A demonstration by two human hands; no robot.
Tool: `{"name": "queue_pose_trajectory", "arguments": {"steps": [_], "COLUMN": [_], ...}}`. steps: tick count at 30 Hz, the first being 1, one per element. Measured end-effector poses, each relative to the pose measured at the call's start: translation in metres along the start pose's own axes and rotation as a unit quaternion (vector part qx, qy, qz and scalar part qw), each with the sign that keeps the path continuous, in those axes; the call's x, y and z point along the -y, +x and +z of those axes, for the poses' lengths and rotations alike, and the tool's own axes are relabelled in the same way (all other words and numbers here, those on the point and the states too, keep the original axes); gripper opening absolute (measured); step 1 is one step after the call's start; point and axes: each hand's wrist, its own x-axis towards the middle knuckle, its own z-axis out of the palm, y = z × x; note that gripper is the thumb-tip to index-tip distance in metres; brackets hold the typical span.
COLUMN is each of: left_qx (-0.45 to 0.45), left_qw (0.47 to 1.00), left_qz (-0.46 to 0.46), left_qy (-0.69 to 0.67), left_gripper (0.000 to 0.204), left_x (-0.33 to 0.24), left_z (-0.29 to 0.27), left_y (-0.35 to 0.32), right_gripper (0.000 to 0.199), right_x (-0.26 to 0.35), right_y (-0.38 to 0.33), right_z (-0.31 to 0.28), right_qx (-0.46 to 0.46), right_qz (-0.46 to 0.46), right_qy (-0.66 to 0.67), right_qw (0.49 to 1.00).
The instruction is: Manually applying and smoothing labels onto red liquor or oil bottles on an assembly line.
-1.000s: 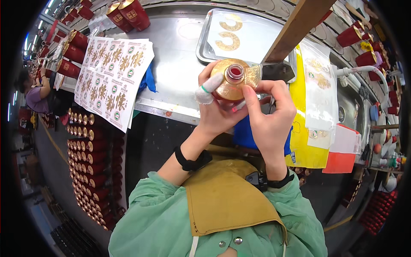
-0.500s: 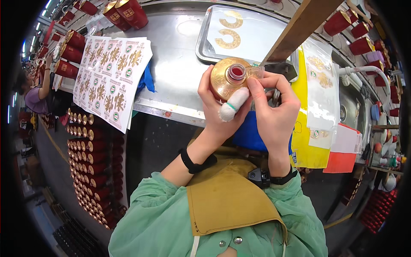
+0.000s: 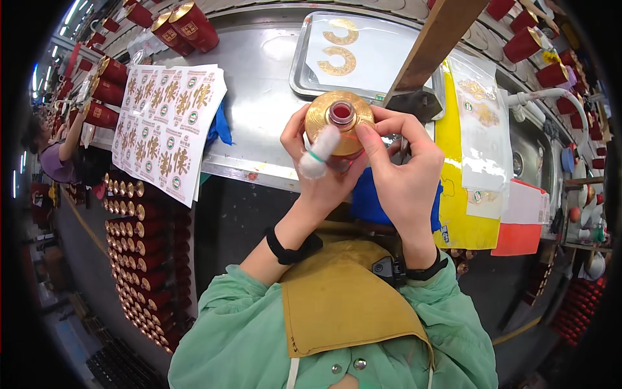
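Note:
I hold a round gold-topped bottle [image 3: 337,118] with a red neck upright over the steel bench edge, seen from above. My left hand [image 3: 319,170] grips its left side, and one finger wears a white wrap with a green band. My right hand [image 3: 403,170] clasps the bottle's right side, fingertips pressed on the gold shoulder. A blue cloth [image 3: 369,202] lies under my hands.
A steel tray [image 3: 376,52] holds two gold ring labels. Sheets of gold and red stickers [image 3: 165,126] lie at left. Red-and-gold bottles [image 3: 139,259] stand in rows below the bench and along its far edge. A wooden beam [image 3: 431,45], yellow sheet [image 3: 453,188] and another person [image 3: 55,155] are nearby.
The wrapped left finger has swung down from the bottle's upper left to its lower left. Both hands have shifted around the bottle, which stays in place.

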Motion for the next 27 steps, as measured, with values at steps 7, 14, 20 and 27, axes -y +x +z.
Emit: {"name": "queue_pose_trajectory", "arguments": {"steps": [7, 14, 20, 27], "left_qx": [0.002, 0.113, 0.058, 0.074], "left_qw": [0.996, 0.969, 0.985, 0.972], "left_qz": [0.053, 0.027, 0.019, -0.01], "left_qy": [-0.07, -0.218, -0.16, -0.222], "left_gripper": [0.093, 0.092, 0.1, 0.1], "left_x": [0.004, 0.027, 0.022, 0.022], "left_z": [-0.004, -0.027, -0.018, -0.016], "left_y": [0.012, 0.023, 0.01, 0.008], "right_gripper": [0.015, 0.044, 0.068, 0.066], "right_x": [-0.004, 0.0, -0.001, -0.005], "right_y": [0.005, 0.004, -0.001, -0.003], "right_z": [-0.011, -0.017, -0.004, 0.006], "right_qx": [0.032, 0.0, 0.116, 0.082], "right_qz": [-0.005, 0.07, 0.075, 0.031], "right_qy": [-0.031, -0.035, 0.039, 0.0], "right_qw": [0.999, 0.997, 0.99, 0.996]}}
